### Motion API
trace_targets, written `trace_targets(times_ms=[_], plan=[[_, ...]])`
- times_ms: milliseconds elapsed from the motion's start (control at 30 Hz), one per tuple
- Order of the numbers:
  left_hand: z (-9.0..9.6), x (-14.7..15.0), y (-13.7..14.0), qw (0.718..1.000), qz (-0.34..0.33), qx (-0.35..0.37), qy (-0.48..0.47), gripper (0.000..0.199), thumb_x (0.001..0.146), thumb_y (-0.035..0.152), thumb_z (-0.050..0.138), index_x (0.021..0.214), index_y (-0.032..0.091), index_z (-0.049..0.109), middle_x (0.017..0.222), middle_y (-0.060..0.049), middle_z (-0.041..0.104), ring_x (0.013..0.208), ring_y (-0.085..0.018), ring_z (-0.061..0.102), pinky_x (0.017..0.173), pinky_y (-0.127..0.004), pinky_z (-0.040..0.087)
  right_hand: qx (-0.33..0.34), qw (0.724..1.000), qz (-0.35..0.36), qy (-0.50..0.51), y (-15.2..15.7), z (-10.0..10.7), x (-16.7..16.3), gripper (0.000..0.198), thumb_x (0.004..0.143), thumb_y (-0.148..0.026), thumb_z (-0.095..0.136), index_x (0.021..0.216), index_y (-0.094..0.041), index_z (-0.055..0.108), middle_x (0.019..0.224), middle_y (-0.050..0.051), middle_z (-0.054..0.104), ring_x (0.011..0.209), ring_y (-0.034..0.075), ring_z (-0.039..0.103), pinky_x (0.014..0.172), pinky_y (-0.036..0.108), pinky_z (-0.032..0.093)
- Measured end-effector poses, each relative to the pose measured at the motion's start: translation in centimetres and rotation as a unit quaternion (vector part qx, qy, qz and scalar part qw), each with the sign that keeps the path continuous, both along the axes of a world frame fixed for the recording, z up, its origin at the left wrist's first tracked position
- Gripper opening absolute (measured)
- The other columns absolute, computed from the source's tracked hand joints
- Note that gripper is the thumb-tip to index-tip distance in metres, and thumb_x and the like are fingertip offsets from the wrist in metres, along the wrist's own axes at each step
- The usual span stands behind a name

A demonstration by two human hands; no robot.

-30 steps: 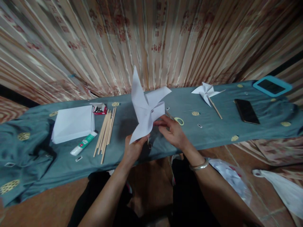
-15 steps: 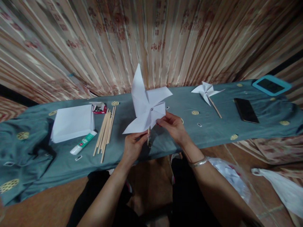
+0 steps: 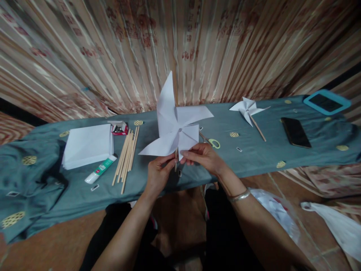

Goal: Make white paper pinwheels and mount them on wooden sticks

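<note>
A white paper pinwheel stands upright in front of me, its blades fanned out around a pin at the centre. My left hand is closed on its wooden stick just below the paper. With thumb and fingers, my right hand pinches the lower blade near its tip. A pair of scissors with a yellow-green handle lies behind my right hand, partly covered by the pinwheel and hand.
On the cloth-covered table to the left are a paper stack, a glue tube, wooden sticks and a red box. A second pinwheel, a phone and a blue-framed tablet lie right.
My right hand has shifted left and down from the right blade to the lower one. The blades have spread and turned slightly, and the scissors' handle has come into sight.
</note>
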State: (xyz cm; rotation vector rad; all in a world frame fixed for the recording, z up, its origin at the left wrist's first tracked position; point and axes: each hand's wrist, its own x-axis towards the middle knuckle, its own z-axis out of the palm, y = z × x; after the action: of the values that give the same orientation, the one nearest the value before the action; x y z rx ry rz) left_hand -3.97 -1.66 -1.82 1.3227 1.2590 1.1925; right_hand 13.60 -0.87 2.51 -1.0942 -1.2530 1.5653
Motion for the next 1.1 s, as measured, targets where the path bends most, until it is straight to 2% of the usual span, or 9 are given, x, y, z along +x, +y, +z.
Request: trace_targets(times_ms=[67, 233, 367, 533, 667, 800, 933, 1033, 1100], plan=[[0.0, 0.0, 0.0, 1.0, -0.001, -0.004, 0.002, 0.022, 0.068, 0.033, 0.074, 0.086, 0.022, 0.08, 0.088, -0.004, 0.079, 0.084, -0.024, 0.073, 0.084, -0.036, 0.054, -0.014, 1.0, 0.021, 0.005, -0.1, 0.2, 0.2, 0.037, 0.068, -0.052, 0.078, 0.075, -0.017, 0.069, 0.068, 0.001, 0.072, 0.053, 0.007, 0.056, 0.053, 0.021, 0.046], [0.0, 0.2, 0.0, 1.0, 0.002, -0.011, -0.008, 0.022, 0.067, 0.034, 0.076, 0.085, 0.022, 0.08, 0.088, -0.005, 0.079, 0.081, -0.022, 0.072, 0.082, -0.035, 0.055, -0.021, 0.999, 0.001, 0.027, 0.1, 0.6, 0.7, 0.037, 0.065, -0.05, 0.081, 0.072, -0.016, 0.068, 0.06, -0.002, 0.068, 0.049, 0.006, 0.051, 0.049, 0.02, 0.041], [0.2, 0.3, 0.0, 1.0, 0.005, -0.01, -0.015, 0.02, 0.067, 0.033, 0.075, 0.083, 0.022, 0.08, 0.087, -0.004, 0.079, 0.08, -0.022, 0.072, 0.081, -0.033, 0.054, -0.043, 0.997, 0.016, 0.059, 0.1, 0.8, 1.2, 0.036, 0.065, -0.049, 0.082, 0.07, -0.016, 0.068, 0.058, -0.002, 0.067, 0.047, 0.005, 0.051, 0.047, 0.018, 0.04], [0.7, 0.3, -0.1, 1.0, -0.012, 0.002, -0.011, 0.017, 0.068, 0.03, 0.073, 0.081, 0.022, 0.08, 0.084, -0.003, 0.078, 0.079, -0.02, 0.07, 0.077, -0.029, 0.053, -0.069, 0.992, 0.056, 0.087, -0.2, 0.5, 0.7, 0.03, 0.067, -0.043, 0.082, 0.071, -0.016, 0.069, 0.058, -0.002, 0.067, 0.047, 0.005, 0.052, 0.047, 0.017, 0.041], [0.9, 0.1, -0.2, 0.999, -0.035, 0.013, 0.001, 0.016, 0.072, 0.03, 0.07, 0.081, 0.021, 0.079, 0.081, -0.003, 0.077, 0.077, -0.019, 0.069, 0.073, -0.027, 0.051, -0.042, 0.988, 0.124, 0.08, -0.4, 0.0, -0.4, 0.028, 0.077, -0.043, 0.074, 0.077, -0.015, 0.072, 0.062, -0.001, 0.069, 0.048, 0.004, 0.05, 0.047, 0.016, 0.038], [0.3, 0.0, -0.3, 1.0, -0.012, -0.019, -0.018, 0.021, 0.07, 0.034, 0.073, 0.083, 0.019, 0.079, 0.08, -0.003, 0.077, 0.075, -0.02, 0.069, 0.074, -0.029, 0.053, -0.033, 0.981, 0.183, 0.054, -0.5, 0.5, -0.2, 0.028, 0.081, -0.042, 0.07, 0.085, -0.015, 0.073, 0.064, -0.001, 0.07, 0.049, 0.005, 0.05, 0.047, 0.017, 0.038], [0.1, 0.1, -0.3, 0.997, 0.018, -0.054, -0.06, 0.027, 0.062, 0.035, 0.078, 0.084, 0.018, 0.079, 0.087, -0.005, 0.079, 0.084, -0.023, 0.072, 0.086, -0.036, 0.054, -0.029, 0.995, 0.084, 0.051, -0.2, 1.3, 1.6, 0.028, 0.073, -0.045, 0.076, 0.075, -0.016, 0.073, 0.055, -0.002, 0.064, 0.045, 0.005, 0.045, 0.042, 0.018, 0.033], [0.4, 0.1, -0.2, 0.996, 0.019, -0.059, -0.058, 0.024, 0.061, 0.034, 0.079, 0.08, 0.019, 0.079, 0.087, -0.006, 0.079, 0.087, -0.025, 0.072, 0.091, -0.039, 0.053, -0.019, 0.994, -0.067, 0.083, 0.4, 1.4, 2.8, 0.029, 0.064, -0.046, 0.082, 0.07, -0.019, 0.072, 0.055, -0.002, 0.064, 0.047, 0.006, 0.047, 0.041, 0.018, 0.031], [0.6, 0.1, -0.2, 0.997, 0.016, -0.057, -0.047, 0.023, 0.062, 0.034, 0.078, 0.08, 0.02, 0.08, 0.086, -0.005, 0.079, 0.086, -0.025, 0.072, 0.091, -0.04, 0.053, 0.004, 0.979, -0.177, 0.102, 0.9, 1.0, 3.1, 0.03, 0.059, -0.045, 0.086, 0.07, -0.02, 0.073, 0.061, -0.001, 0.067, 0.049, 0.006, 0.048, 0.043, 0.019, 0.034]])
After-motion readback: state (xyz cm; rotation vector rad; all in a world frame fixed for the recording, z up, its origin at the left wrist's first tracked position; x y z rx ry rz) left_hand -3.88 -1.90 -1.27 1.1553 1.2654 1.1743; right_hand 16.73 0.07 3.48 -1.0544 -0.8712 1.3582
